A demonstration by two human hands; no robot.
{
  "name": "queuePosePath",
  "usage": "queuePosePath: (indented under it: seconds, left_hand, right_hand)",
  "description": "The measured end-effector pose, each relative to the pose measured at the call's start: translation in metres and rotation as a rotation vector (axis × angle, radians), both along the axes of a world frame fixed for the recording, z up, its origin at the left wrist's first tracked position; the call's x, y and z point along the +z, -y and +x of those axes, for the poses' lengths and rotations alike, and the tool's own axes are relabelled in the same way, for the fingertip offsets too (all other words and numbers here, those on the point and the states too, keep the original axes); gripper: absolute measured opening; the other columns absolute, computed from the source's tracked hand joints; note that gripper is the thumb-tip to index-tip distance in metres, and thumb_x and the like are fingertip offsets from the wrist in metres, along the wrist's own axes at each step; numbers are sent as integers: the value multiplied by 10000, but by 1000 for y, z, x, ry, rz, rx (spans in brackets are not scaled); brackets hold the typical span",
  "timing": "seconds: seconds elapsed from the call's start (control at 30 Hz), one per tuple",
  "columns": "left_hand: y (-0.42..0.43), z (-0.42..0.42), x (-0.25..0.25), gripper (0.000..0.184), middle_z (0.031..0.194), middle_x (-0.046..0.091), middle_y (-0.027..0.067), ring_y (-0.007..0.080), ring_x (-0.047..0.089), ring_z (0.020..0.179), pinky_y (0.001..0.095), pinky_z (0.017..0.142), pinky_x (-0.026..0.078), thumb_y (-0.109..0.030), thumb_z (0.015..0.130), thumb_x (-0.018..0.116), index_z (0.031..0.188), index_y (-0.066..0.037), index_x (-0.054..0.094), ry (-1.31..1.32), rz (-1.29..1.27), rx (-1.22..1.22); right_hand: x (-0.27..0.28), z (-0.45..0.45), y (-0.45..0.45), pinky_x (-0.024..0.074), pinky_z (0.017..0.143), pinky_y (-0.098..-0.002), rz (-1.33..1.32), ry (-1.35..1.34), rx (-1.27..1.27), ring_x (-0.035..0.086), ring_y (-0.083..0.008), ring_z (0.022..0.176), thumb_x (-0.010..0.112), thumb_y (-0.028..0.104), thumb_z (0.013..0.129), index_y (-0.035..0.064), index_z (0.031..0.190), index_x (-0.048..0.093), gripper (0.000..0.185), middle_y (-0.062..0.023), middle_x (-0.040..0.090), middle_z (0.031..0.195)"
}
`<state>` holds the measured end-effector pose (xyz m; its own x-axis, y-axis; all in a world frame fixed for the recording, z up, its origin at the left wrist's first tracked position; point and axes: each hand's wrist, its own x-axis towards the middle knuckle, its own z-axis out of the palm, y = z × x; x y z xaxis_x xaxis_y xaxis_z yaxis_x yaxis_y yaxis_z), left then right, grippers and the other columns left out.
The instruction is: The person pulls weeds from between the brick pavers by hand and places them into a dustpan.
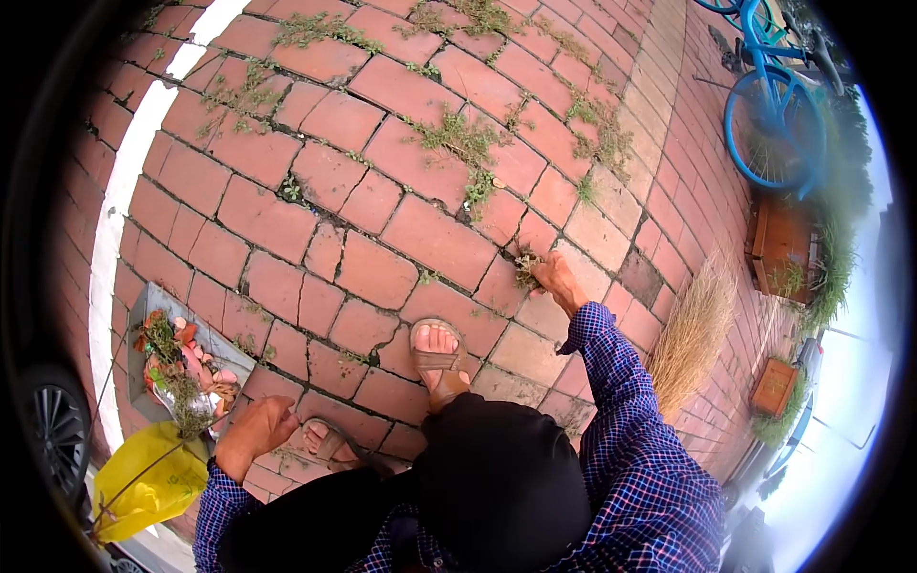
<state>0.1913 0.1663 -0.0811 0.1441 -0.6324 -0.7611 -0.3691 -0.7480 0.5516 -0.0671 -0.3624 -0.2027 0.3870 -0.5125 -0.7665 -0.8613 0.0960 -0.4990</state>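
Out ahead on the paving, my right hand point(559, 279) is closed round a small clump of weeds point(525, 266), its fingers pinched on the stems at a brick joint. My left hand point(256, 432) hangs low on the left with loosely bent fingers and nothing visible in them. Just beyond it stands a grey dustpan point(145, 380) heaped with pulled weeds point(170, 353) and pinkish litter point(197, 368). A yellow plastic bag point(153, 482) lies against the dustpan's near side. More weeds point(458, 138) grow in the joints between the red bricks point(435, 239).
To the right lies a straw broom point(695, 334). Beyond it are a blue bicycle point(764, 119) and brown planters point(781, 246) with grass. A white painted line point(119, 191) and a car wheel point(55, 420) are at the left. My sandalled foot point(437, 346) stands between the hands.
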Motion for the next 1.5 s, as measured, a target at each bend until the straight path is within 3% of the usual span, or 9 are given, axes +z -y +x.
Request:
queuePosePath:
  seconds: [0.23, 0.43, 0.5, 0.57, 0.7, 0.77, 0.9, 1.37, 1.5]
  left_hand:
    - [-9, 6, -10, 402, 928, 738, 222, 415, 708, 887, 449, 798, 555, -297, 928, 633, 1134, 40, 706, -142, 239, -215]
    - [-30, -10, -10, 455, 841, 706, 195, 349, 703, 794, 413, 765, 556, -395, 923, 656, 1062, 34, 717, -247, 381, -206]
    - [-30, -13, -6, 454, 809, 686, 168, 300, 692, 766, 393, 740, 559, -399, 922, 661, 1046, 34, 717, -321, 448, -197]
    - [-29, -13, 0, 452, 776, 666, 142, 251, 680, 737, 373, 714, 562, -402, 921, 666, 1030, 34, 717, -392, 499, -197]
    - [-41, -17, 25, 430, 768, 651, 66, 173, 658, 733, 321, 662, 565, -395, 936, 671, 1028, 22, 725, -550, 393, 128]
    - [-53, -27, 24, 430, 856, 690, 69, 168, 678, 776, 294, 676, 580, -382, 958, 660, 1088, 24, 716, -629, 213, 257]
    - [-64, -36, 23, 429, 959, 718, 85, 177, 703, 846, 297, 720, 599, -359, 984, 668, 1162, 29, 708, -685, 232, 269]
    - [-69, -89, 13, 381, 1105, 726, 39, 83, 636, 1021, 212, 874, 492, -251, 1019, 685, 1270, 35, 676, -1017, 289, 760]
    - [-63, -90, 17, 365, 1154, 719, 58, 102, 637, 1065, 222, 908, 494, -219, 1028, 670, 1290, 35, 665, -960, 309, 707]
  right_hand:
    - [33, 53, -33, 571, 447, -249, 271, 70, -9, 641, -143, 564, 623, 128, 990, -67, 989, 695, 208, -94, 691, 787]
    - [37, 161, -82, 537, 481, -253, 22, 322, 108, 642, -151, 634, 633, 203, 979, -75, 1022, 669, 284, -82, 682, 810]
    - [33, 209, -134, 550, 546, -290, 29, 430, 340, 619, -153, 659, 660, 259, 976, -79, 1054, 658, 347, -102, 669, 846]
    - [101, 255, -223, 555, 908, -431, 248, 491, 740, 695, -260, 970, 710, 439, 943, -87, 1140, 640, 566, -233, 697, 1038]
    - [78, 276, -304, 456, 1073, -433, 221, 724, 817, 554, -388, 1292, 641, 538, 964, -83, 1388, 521, 761, -320, 550, 1371]
    - [17, 286, -268, 536, 807, -489, 9, 472, 909, 689, -411, 949, 641, 351, 972, -33, 1193, 603, 445, -271, 695, 989]
    - [-17, 231, -198, 509, 691, -525, -343, 527, 931, 661, -435, 781, 641, 256, 947, -1, 1048, 586, 282, -230, 669, 803]
    - [-13, 209, -63, 528, 797, -440, -861, 654, 998, 601, -349, 997, 605, 80, 928, -4, 1198, 559, 287, -163, 577, 1044]
    - [-29, 241, -52, 424, 1103, -457, -957, 706, 1238, 491, -342, 1368, 537, 95, 941, -28, 1391, 500, 468, -199, 536, 1384]
